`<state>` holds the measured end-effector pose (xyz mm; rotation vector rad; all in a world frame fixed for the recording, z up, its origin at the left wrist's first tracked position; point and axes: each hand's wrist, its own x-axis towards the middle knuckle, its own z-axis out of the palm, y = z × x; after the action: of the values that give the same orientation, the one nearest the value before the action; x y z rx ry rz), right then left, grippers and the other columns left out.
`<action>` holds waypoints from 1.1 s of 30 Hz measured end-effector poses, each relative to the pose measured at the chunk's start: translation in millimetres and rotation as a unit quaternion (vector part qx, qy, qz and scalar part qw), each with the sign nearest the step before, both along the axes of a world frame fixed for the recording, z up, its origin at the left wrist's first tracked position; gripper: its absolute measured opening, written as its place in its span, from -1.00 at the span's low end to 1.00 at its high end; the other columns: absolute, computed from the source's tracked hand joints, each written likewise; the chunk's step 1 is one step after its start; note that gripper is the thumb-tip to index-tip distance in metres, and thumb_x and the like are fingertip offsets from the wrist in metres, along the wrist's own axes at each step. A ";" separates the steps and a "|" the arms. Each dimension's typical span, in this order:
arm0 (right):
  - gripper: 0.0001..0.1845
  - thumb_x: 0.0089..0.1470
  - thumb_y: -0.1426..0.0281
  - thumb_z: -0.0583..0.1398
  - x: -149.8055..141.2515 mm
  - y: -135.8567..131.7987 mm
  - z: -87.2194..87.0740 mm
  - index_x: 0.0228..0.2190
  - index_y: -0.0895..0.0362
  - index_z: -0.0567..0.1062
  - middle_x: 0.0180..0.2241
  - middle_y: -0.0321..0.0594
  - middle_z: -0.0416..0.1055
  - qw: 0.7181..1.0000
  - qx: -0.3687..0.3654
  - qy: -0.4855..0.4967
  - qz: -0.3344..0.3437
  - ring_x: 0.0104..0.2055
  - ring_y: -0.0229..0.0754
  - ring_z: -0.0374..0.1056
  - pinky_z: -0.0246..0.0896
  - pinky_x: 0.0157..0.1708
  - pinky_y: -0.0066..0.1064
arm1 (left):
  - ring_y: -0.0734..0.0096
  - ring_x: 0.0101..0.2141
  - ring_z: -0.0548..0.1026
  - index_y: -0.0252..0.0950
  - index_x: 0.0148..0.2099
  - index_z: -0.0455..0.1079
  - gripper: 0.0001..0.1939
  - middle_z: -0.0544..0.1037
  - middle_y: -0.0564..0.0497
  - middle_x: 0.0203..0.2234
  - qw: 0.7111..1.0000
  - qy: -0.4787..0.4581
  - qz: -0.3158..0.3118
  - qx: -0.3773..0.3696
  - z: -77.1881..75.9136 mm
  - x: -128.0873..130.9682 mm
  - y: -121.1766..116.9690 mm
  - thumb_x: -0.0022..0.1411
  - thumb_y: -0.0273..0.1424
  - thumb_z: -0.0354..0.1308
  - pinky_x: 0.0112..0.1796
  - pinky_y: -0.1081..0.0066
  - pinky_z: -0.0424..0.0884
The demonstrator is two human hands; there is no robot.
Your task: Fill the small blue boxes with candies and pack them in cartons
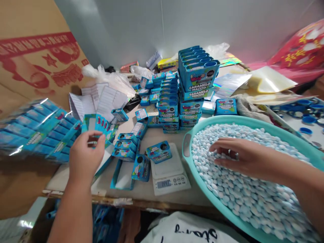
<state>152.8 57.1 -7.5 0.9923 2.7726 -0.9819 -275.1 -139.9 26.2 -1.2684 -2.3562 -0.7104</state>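
Observation:
My left hand (87, 153) is raised beside an open blue carton (89, 120) at the left, its fingers loosely curled with a gap showing and nothing visible in them. Over a turquoise tub (199, 126) of pale blue and white candies (243, 189), my right hand (231, 153) is bent at the fingers, thumb apart, its fingertips close to the candies. A blue candy tin (159, 152) lies on a white digital scale (170, 177) with a lit display. Another blue tin (141, 167) leans against the scale's left side, next to a shallow open carton (123, 175).
Tall stacks of blue "Caramelo Macizo" cartons (198, 76) stand at the back middle. Plastic-wrapped packs (40, 131) are at the left, before a large cardboard box (30, 57). Loose blue lids (308, 119) lie at the right. The table's front edge (121, 201) runs below.

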 end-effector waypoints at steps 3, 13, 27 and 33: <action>-0.64 0.25 0.04 0.13 0.3 1.3 -4.2 -0.15 0.01 0.54 -0.29 -0.16 0.51 0.999 -0.024 0.022 -0.018 -0.33 -0.08 0.40 0.25 -0.33 -0.24 | 0.20 -0.06 0.56 -0.27 0.24 0.31 -0.54 0.56 -0.11 0.06 0.992 0.033 -0.035 -0.117 6.0 -72.3 68.5 0.30 -0.44 0.15 -0.02 0.24 0.50; -0.72 0.11 0.34 0.23 0.4 -2.3 3.4 -0.11 0.01 0.56 -0.21 -0.19 0.52 0.996 -0.035 0.046 -0.072 -0.21 -0.07 0.41 0.24 -0.23 -0.28 | -0.10 -0.05 0.59 -0.33 -0.06 0.48 -0.64 0.65 -0.22 -0.18 0.941 0.085 -0.143 -0.295 -32.0 -139.9 197.3 0.06 -0.40 0.30 0.03 0.12 0.43; -0.72 0.06 0.34 0.33 -5.2 -31.7 23.5 -0.14 0.05 0.66 -0.07 -0.09 0.55 0.995 0.060 -0.073 0.014 -0.11 0.07 0.50 0.35 -0.18 -0.22 | 0.26 -0.32 0.62 -0.11 0.21 0.46 -0.42 0.67 0.01 -0.06 0.925 0.014 -0.317 -0.206 36.2 35.7 143.5 0.20 -0.02 0.22 -0.21 0.29 0.54; -0.78 0.09 0.45 0.26 -8.7 -33.8 28.9 -0.21 0.12 0.66 -0.15 -0.05 0.60 0.989 0.098 -0.109 0.024 -0.14 0.06 0.52 0.34 -0.20 -0.26 | 0.16 -0.01 0.63 -0.29 0.15 0.51 -0.47 0.66 -0.12 0.01 0.872 -0.070 -0.403 -0.270 -12.2 82.0 153.3 0.21 -0.15 0.23 -0.05 0.28 0.54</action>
<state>144.1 23.3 21.4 0.9830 2.7319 -0.5642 -193.0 13.4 14.0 -2.5941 -2.1419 -0.3425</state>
